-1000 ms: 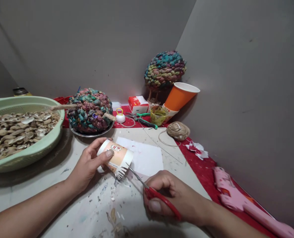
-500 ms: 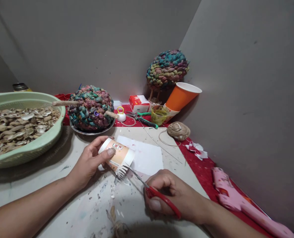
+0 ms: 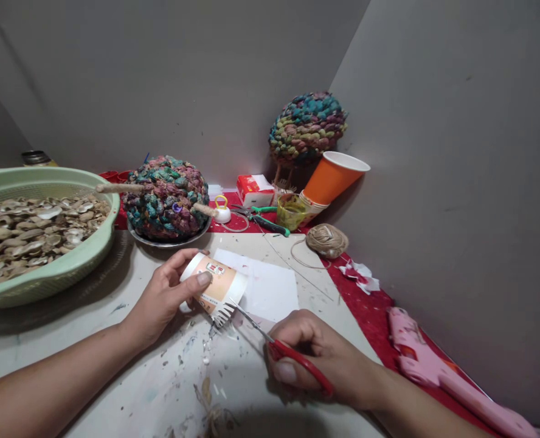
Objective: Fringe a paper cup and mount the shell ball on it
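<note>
My left hand (image 3: pixel 169 292) is closed around a small paper cup (image 3: pixel 222 278) with an orange printed band, tilted on its side over the table. Part of the cup's rim is cut into a fringe of thin strips (image 3: pixel 223 313). In my right hand (image 3: pixel 315 359) is a pair of scissors (image 3: pixel 297 359) with red handles. Their blades meet the cup's rim beside the fringe. Under and behind the cup lies a white sheet of paper (image 3: pixel 270 289).
A green basket (image 3: pixel 87 243) of shells stands left. Behind are a colourful shell-covered ball (image 3: pixel 167 198) in a metal dish, green-handled pliers (image 3: pixel 270 225), an orange cup (image 3: pixel 331 179) and a twine ball (image 3: pixel 327 241). A pink glue gun (image 3: pixel 434 365) lies right. Scraps litter the table.
Hardly anything differs. My hands, the cup and the scissors keep almost the same positions, and the view has shifted very slightly.
</note>
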